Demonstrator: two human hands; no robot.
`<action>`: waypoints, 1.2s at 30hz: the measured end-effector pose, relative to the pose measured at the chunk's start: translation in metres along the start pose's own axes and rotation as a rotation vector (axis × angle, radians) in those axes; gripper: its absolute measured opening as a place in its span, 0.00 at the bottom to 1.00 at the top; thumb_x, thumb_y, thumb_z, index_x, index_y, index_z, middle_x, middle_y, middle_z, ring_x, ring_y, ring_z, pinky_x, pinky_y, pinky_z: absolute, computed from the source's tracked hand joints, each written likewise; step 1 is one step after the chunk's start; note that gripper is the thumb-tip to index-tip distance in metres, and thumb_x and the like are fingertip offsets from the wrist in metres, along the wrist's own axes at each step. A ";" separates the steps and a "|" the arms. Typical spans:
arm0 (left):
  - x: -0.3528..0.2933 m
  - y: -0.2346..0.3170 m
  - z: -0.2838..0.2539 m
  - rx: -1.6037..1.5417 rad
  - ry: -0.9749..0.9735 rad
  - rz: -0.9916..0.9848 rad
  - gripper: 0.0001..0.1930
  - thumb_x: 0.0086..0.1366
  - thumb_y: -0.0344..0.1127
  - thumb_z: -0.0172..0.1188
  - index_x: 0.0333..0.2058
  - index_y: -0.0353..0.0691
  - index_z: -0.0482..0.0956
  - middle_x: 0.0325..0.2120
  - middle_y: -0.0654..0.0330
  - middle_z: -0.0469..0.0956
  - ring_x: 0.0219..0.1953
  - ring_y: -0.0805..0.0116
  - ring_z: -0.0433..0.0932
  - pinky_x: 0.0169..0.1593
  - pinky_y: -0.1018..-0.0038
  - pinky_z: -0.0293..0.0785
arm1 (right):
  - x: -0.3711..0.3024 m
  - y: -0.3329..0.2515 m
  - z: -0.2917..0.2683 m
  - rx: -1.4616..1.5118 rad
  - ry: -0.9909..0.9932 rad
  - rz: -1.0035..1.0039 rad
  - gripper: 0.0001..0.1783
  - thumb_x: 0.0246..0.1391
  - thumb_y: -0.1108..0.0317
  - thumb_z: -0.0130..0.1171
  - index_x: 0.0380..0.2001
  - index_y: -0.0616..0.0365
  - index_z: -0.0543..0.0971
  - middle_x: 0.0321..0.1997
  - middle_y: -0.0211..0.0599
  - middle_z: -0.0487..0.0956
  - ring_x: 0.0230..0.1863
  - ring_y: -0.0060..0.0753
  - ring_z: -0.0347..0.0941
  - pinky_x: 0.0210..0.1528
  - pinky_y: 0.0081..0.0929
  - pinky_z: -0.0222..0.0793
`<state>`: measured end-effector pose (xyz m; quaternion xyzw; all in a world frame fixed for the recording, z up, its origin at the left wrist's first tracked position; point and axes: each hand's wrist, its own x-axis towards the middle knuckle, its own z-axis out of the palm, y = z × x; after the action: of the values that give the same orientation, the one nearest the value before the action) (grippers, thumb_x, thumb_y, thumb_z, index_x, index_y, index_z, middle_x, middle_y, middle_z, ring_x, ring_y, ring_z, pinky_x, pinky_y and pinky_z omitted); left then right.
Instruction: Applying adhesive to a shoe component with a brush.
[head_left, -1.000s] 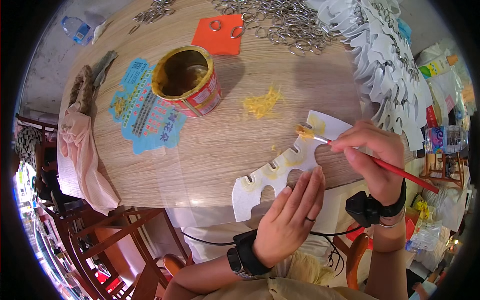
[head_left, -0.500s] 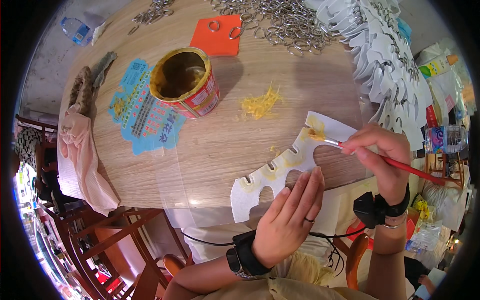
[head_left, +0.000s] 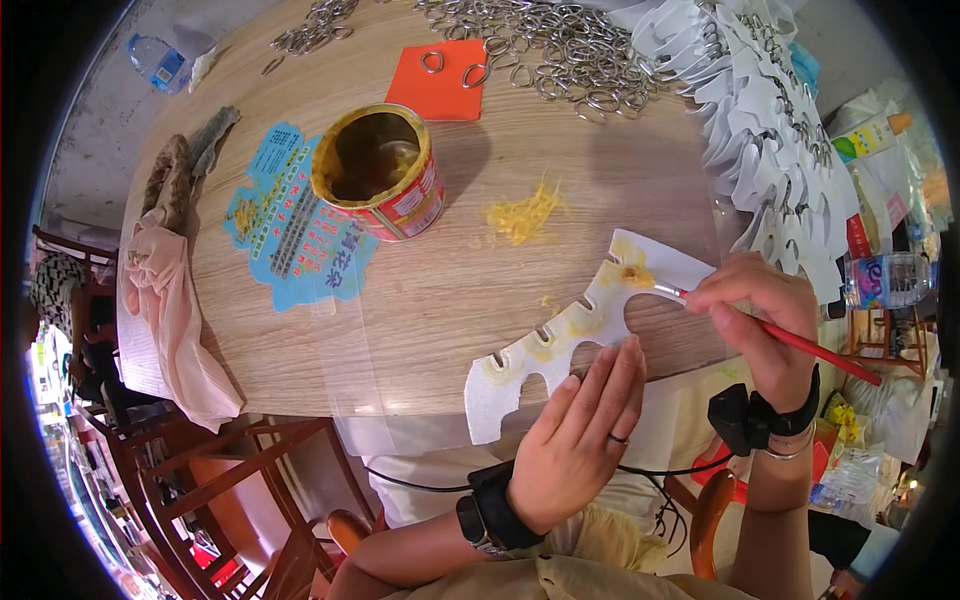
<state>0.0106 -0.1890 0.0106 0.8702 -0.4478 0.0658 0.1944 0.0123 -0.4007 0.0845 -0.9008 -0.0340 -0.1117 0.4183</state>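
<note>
A white cut-out piece (head_left: 560,338) with several slots lies at the table's near edge, yellowish glue smeared round its slots. My left hand (head_left: 585,430) rests flat on it, fingers stretched out, pressing near its scalloped lower edge. In my right hand (head_left: 765,315) is a thin red paintbrush (head_left: 825,356), pinched near its metal collar. The brush tip touches the yellow patch at the piece's upper right end. Beyond, to the left, stands an open red tin (head_left: 408,205) with brownish-yellow glue inside and crusted on its rim.
Yellow strands (head_left: 525,212) lie mid-table. A blue printed card (head_left: 300,240) is left of the tin, an orange-red square (head_left: 435,85) behind it. Metal rings (head_left: 560,60) are heaped at the back; white pieces with rings (head_left: 760,130) line the right. A pink cloth (head_left: 170,310) hangs at left.
The brush tip has shifted slightly down and right on the white piece, and the yellow patch there looks wider and darker. My left hand stays in place.
</note>
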 end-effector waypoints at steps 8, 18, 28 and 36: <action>0.001 -0.001 0.000 0.000 0.002 0.018 0.28 0.56 0.38 0.58 0.57 0.42 0.70 0.61 0.61 0.67 0.60 0.68 0.67 0.58 0.69 0.61 | 0.007 -0.002 0.007 -0.099 0.071 -0.033 0.06 0.49 0.78 0.55 0.30 0.66 0.80 0.30 0.42 0.81 0.32 0.38 0.76 0.37 0.28 0.68; -0.001 -0.001 0.004 0.032 0.026 0.029 0.28 0.58 0.36 0.46 0.58 0.37 0.66 0.62 0.59 0.64 0.62 0.69 0.64 0.61 0.74 0.57 | 0.006 0.000 0.012 -0.007 0.275 0.006 0.08 0.55 0.75 0.52 0.35 0.67 0.79 0.37 0.44 0.81 0.39 0.33 0.77 0.44 0.25 0.69; 0.001 -0.001 -0.001 -0.017 0.006 0.008 0.26 0.57 0.37 0.56 0.56 0.42 0.71 0.59 0.62 0.69 0.58 0.70 0.69 0.59 0.70 0.61 | -0.006 0.001 0.000 0.138 0.505 -0.102 0.16 0.58 0.71 0.47 0.45 0.71 0.75 0.42 0.53 0.80 0.46 0.42 0.76 0.56 0.35 0.63; -0.001 -0.002 0.003 0.010 0.006 0.022 0.28 0.59 0.36 0.46 0.59 0.38 0.66 0.63 0.59 0.62 0.64 0.69 0.63 0.62 0.74 0.55 | -0.012 -0.017 0.012 0.176 0.253 -0.307 0.13 0.52 0.72 0.51 0.38 0.68 0.78 0.33 0.48 0.81 0.33 0.39 0.76 0.42 0.34 0.67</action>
<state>0.0110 -0.1885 0.0069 0.8660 -0.4566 0.0726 0.1906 -0.0002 -0.3806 0.0869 -0.8238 -0.1276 -0.2828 0.4744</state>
